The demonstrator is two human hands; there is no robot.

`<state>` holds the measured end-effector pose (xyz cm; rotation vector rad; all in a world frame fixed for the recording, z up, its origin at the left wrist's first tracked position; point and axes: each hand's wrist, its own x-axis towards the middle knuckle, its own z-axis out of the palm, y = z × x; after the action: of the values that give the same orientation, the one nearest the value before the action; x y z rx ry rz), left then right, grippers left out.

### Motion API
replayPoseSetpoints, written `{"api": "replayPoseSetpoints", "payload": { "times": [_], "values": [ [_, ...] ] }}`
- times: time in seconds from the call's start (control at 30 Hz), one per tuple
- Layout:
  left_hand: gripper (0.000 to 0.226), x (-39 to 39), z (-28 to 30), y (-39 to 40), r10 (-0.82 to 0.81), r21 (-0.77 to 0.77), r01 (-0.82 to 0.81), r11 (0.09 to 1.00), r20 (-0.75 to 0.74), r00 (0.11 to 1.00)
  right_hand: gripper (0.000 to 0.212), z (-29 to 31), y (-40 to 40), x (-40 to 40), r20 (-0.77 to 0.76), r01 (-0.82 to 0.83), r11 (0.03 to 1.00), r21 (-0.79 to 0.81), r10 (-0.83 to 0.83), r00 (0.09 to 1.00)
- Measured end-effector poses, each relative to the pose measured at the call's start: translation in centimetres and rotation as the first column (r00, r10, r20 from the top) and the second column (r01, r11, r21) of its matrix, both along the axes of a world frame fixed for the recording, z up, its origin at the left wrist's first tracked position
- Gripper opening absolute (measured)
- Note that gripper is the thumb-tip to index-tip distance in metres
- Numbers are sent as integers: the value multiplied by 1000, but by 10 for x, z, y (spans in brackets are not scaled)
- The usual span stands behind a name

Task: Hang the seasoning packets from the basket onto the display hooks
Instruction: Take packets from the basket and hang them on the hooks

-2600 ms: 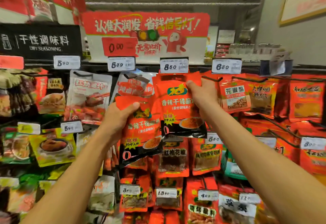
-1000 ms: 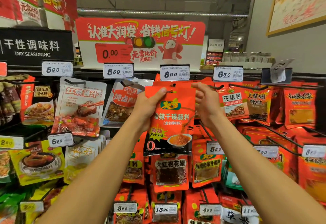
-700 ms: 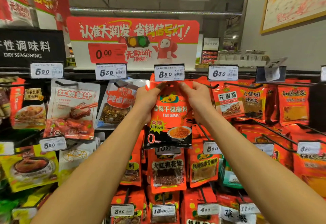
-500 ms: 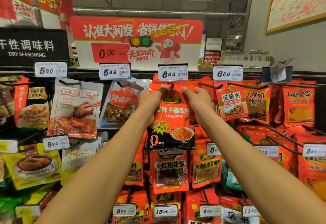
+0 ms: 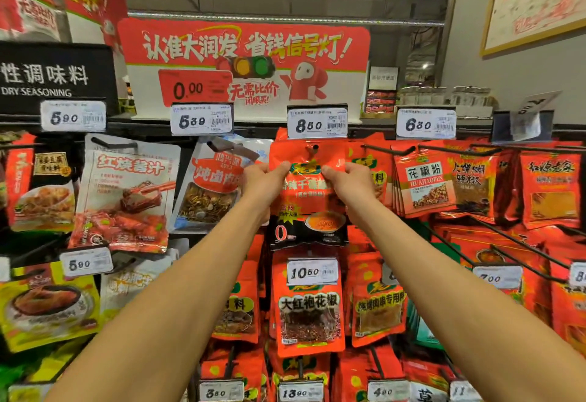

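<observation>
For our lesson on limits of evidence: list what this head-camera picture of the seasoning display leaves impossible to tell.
- The basket: not in the head view at all.
- Lettering on the orange packet: partly covered by the left hand and right hand.
- Small print on the 8.50 price tag: too small.
- How many packets hang behind it on the hook: hidden by the front packet.

Even, moderately bright store light from overhead. Glare on glossy packets (image 5: 123, 192) at 9 o'clock and on price tags (image 5: 317, 124). Ceiling at 12 o'clock dim. Wide-angle bending at edges; soft blur at 7 and 5 o'clock.
</observation>
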<state>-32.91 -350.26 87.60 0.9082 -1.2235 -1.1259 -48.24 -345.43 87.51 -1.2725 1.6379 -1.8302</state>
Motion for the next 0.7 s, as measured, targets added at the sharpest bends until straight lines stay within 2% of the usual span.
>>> {"api": "replayPoseSetpoints", "payload": {
  "times": [0.07,0.2,0.33,0.47,0.6,0.67,0.7],
  "values": [
    [20,-8,4,-21,58,19,-59,998,43,997,19,-1,-19,-2,14,61,998,27,-61,998],
    [25,-23,6,-50,121,49,-126,991,93,988,28,1,-47,-5,-70,202,977,71,-197,978],
    [34,-32,6,-57,136,54,-141,989,87,987,32,2,-52,-10,-49,215,972,91,-211,976],
    [28,-17,4,-47,125,-12,-125,992,188,974,37,3,-26,-17,-91,229,967,114,-220,971],
    [15,12,4,-20,112,-52,-105,993,156,981,9,3,13,-37,-31,121,989,88,-118,993],
    [3,27,4,2,46,-72,-37,997,123,991,7,4,37,-44,71,23,998,53,-26,997],
    [8,35,4,16,14,-81,-5,997,119,993,7,6,51,-46,113,-34,999,33,30,993]
  ]
}}
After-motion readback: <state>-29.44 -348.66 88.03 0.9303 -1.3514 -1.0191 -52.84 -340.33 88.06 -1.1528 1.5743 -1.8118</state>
